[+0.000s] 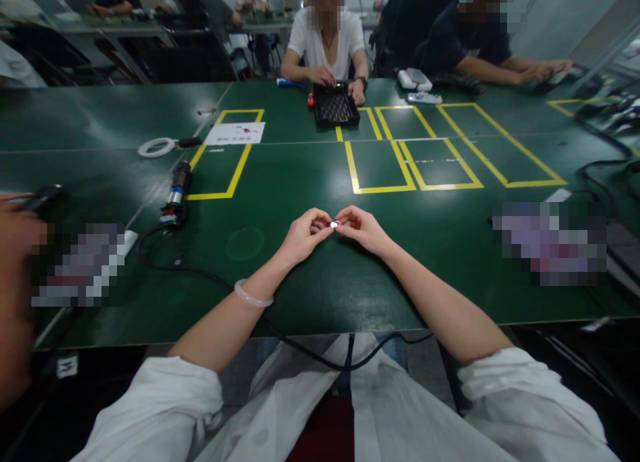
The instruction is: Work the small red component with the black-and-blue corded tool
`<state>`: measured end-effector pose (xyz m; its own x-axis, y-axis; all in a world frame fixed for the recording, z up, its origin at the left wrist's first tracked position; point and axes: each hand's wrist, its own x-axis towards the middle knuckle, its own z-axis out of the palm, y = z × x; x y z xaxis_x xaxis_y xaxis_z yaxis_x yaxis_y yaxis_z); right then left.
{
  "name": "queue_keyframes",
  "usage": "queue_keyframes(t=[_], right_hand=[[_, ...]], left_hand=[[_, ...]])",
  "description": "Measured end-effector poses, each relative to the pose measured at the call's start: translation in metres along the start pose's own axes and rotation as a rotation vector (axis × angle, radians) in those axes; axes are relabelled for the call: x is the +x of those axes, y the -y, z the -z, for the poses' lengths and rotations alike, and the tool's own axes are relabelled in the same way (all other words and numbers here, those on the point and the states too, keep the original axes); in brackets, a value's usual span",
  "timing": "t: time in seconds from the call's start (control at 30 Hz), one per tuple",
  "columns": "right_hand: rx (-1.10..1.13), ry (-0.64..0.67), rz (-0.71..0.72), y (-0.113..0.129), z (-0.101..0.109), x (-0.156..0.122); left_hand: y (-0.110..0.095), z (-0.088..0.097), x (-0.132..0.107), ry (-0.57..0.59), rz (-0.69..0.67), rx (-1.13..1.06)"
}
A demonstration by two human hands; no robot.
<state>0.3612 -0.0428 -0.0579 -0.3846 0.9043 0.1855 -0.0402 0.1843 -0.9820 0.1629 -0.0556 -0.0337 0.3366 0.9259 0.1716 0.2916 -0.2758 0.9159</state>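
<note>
My left hand (306,235) and my right hand (361,229) meet above the green table (310,295), fingertips pinched together. Between them is a small, shiny, silvery piece (333,225), too small for me to name its kind. Thumbs and forefingers of both hands close on it from either side. The other fingers curl inward behind it. A pale bracelet (253,294) circles my left wrist.
A black cylindrical device (179,185) with a cable lies to the left, near a white cable loop (157,147) and a paper sheet (235,133). Yellow tape outlines (385,190) mark the table. Opposite, a person handles a black tray (337,119). Blurred-out items lie at both sides.
</note>
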Motion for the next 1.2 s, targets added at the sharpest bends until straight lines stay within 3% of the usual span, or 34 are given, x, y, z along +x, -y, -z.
queue_keyframes(t=[0.67,1.2], right_hand=[[-0.119,0.033,0.1,0.0008,0.001,-0.0014],[-0.263,0.055,0.171,-0.0009,0.0026,-0.0025]], left_hand=[[0.0046,-0.0009,-0.0001,-0.007,-0.079,0.055],[0.0055,-0.0019,-0.0002,0.001,-0.052,0.031]])
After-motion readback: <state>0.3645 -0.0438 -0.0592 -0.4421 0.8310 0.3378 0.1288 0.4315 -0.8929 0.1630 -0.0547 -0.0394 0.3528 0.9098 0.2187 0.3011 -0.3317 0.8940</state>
